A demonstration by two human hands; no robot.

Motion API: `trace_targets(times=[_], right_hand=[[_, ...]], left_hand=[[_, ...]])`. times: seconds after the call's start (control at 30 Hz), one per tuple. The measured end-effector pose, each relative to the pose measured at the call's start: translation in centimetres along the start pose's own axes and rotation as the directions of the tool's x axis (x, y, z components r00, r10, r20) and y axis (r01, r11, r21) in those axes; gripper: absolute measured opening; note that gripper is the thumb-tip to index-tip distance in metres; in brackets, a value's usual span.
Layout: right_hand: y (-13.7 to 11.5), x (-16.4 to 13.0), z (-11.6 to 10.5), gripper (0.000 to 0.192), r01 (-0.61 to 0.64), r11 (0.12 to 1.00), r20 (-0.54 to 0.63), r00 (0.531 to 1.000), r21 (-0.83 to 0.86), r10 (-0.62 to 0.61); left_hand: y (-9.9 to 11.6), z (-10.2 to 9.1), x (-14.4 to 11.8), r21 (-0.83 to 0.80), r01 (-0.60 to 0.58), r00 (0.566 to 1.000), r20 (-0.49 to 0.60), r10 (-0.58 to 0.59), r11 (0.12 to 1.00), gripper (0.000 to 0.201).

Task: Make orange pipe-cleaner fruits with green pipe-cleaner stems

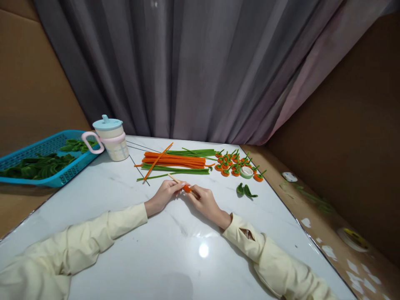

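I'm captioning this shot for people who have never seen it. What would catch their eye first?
The left hand and right hand meet at the table's centre, pinching a small orange piece on a thin stick. Behind them lies a bright bundle of orange and green pipe cleaners, with small orange flowers to its right.

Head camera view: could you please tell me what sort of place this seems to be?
Probably a makeshift craft workstation: a white table boxed in by cardboard walls and a grey curtain, with orange and green pipe cleaners, finished orange pieces, and a blue basket of green ones.
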State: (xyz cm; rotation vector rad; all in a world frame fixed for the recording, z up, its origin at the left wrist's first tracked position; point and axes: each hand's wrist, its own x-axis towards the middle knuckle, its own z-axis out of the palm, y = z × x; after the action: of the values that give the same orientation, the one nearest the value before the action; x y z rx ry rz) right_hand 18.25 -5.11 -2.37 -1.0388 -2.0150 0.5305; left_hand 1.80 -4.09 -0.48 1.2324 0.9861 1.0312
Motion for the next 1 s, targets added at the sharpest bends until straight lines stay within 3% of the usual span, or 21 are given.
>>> trace_targets(times=[0.4, 0.6, 1.0], right_hand=[[-0.43, -0.32, -0.14, 0.030, -0.045, 0.998, -0.023, 0.999, 0.051, 0.046], [-0.55, -0.15, -0.55, 0.039, -0.076, 0.990, 0.010, 0.997, 0.119, 0.075], [-0.42, -0.30, -0.72, 0.037, -0.157, 0.967, 0.069, 0.987, 0.202, 0.146]], left_hand=[[0.12, 0.05, -0.26, 0.044, -0.020, 0.999, 0.039, 0.018, 0.999, 0.038], [0.10, 0.02, -0.35, 0.070, -0.018, 0.997, 0.078, 0.012, 0.997, 0.041], [-0.25, -0.23, -0.32, 0.104, -0.046, 0.990, 0.135, 0.032, 0.994, 0.039]])
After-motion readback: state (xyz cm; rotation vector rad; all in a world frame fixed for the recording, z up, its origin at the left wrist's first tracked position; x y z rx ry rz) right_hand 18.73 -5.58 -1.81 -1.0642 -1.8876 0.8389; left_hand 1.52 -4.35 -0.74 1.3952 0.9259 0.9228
